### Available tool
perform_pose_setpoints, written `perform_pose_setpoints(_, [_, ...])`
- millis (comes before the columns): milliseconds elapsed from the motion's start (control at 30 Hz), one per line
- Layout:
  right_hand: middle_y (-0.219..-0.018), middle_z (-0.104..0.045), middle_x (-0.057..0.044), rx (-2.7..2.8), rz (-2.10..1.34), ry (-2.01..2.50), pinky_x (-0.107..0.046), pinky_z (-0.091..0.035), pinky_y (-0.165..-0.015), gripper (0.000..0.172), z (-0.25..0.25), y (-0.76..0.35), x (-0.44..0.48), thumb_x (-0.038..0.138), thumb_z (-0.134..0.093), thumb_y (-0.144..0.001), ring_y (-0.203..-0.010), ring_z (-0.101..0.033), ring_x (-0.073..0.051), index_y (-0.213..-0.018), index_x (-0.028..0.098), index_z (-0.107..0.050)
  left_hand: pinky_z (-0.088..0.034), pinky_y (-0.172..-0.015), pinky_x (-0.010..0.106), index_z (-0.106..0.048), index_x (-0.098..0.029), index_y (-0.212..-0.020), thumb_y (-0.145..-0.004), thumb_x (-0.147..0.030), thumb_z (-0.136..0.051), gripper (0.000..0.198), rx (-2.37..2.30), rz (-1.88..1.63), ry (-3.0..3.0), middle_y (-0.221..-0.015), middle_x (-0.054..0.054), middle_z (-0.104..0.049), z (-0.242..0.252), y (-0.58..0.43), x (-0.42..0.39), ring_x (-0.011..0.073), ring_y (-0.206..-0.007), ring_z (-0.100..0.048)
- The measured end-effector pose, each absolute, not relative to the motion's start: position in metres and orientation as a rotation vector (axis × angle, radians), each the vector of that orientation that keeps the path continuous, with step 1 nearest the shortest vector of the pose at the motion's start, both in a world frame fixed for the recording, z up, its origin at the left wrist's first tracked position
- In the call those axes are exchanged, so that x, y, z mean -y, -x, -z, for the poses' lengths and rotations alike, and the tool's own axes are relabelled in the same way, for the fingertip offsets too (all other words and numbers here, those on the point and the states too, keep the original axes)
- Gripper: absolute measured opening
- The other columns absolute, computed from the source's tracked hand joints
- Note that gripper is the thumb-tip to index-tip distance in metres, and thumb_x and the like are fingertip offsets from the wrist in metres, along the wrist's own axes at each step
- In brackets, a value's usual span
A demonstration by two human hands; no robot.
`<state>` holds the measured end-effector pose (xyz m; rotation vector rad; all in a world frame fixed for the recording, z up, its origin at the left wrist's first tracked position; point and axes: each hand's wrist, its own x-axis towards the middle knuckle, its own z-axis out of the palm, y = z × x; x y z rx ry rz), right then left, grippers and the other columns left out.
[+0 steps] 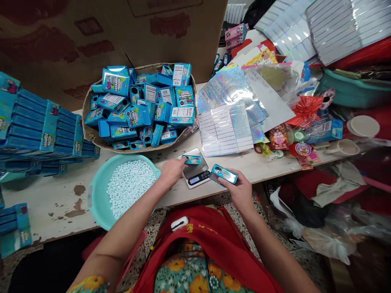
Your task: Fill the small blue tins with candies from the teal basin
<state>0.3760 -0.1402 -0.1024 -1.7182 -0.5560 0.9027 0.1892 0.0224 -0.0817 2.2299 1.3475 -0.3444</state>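
My left hand (173,171) reaches to the digital scale (198,178), its fingers closed at the left end of a small blue box (193,160) lying on the scale's plate. In my right hand (241,189) is a blue tin (224,174), held by its right end just beside the scale. Left of the scale sits a turquoise basin (98,191) of small pale blue candies (130,185). Behind them a cut-down cardboard box (88,138) is heaped with blue candy boxes (137,116).
Blue display trays (45,122) are stacked at the left. Shiny sticker sheets (220,130) lie right of the cardboard box. Farther right are a red wrapper (305,110), cups (345,147) and a teal bowl (351,89). A large carton (122,36) stands behind.
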Motion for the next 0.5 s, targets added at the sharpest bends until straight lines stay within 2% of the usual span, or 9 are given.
perform_pose_setpoints(67, [-0.093,-0.067,-0.004,0.605,-0.927,1.685,-0.036,-0.05,-0.082,0.046,0.105,-0.371,0.13,0.037,-0.079,-0.062,-0.084,-0.062,-0.019,-0.101,0.019,-0.063,-0.035,-0.063,0.027,-0.061,-0.026,-0.106,-0.089,-0.04,-0.046,0.027,-1.38,0.39,-2.302,-0.087,0.008,-0.068,0.082,-0.187,-0.018,0.0231,-0.08,-0.062])
perform_pose_setpoints(167, [-0.092,-0.067,-0.003,0.67,-0.98,1.62,-0.037,-0.05,-0.082,0.047,0.112,-0.358,0.11,0.037,-0.079,-0.062,-0.083,-0.063,-0.019,-0.102,0.019,-0.062,-0.037,-0.064,0.026,-0.063,-0.028,-0.099,-0.09,-0.042,-0.044,0.026,-1.521,0.123,-2.237,-0.091,0.005,-0.069,0.07,-0.147,-0.012,0.0207,-0.079,-0.062])
perform_pose_setpoints(333, [-0.095,-0.066,-0.003,0.768,-1.026,1.564,-0.038,-0.049,-0.086,0.049,0.138,-0.329,0.074,0.038,-0.079,-0.06,-0.087,-0.062,-0.019,-0.102,0.019,-0.062,-0.041,-0.059,0.026,-0.066,-0.025,-0.089,-0.08,-0.049,-0.057,0.027,-2.079,-0.65,-1.814,-0.07,0.0,-0.065,0.023,0.003,0.005,0.017,-0.063,-0.057])
perform_pose_setpoints(433, [-0.098,-0.065,-0.004,0.83,-1.024,1.557,-0.039,-0.048,-0.088,0.051,0.155,-0.317,0.057,0.04,-0.079,-0.059,-0.09,-0.062,-0.02,-0.101,0.018,-0.061,-0.044,-0.057,0.031,-0.065,-0.025,-0.078,-0.073,-0.048,-0.061,0.024,-2.516,-0.849,-1.642,-0.057,-0.001,-0.055,0.014,0.099,0.006,0.0196,-0.06,-0.054])
perform_pose_setpoints(500, [-0.099,-0.065,-0.005,0.882,-1.006,1.573,-0.04,-0.047,-0.09,0.05,0.16,-0.313,0.051,0.04,-0.078,-0.06,-0.092,-0.061,-0.02,-0.101,0.018,-0.061,-0.046,-0.054,0.034,-0.06,-0.025,-0.069,-0.071,-0.047,-0.061,0.022,-2.678,-0.923,-1.513,-0.048,-0.001,-0.044,0.029,0.15,-0.001,0.0212,-0.055,-0.051])
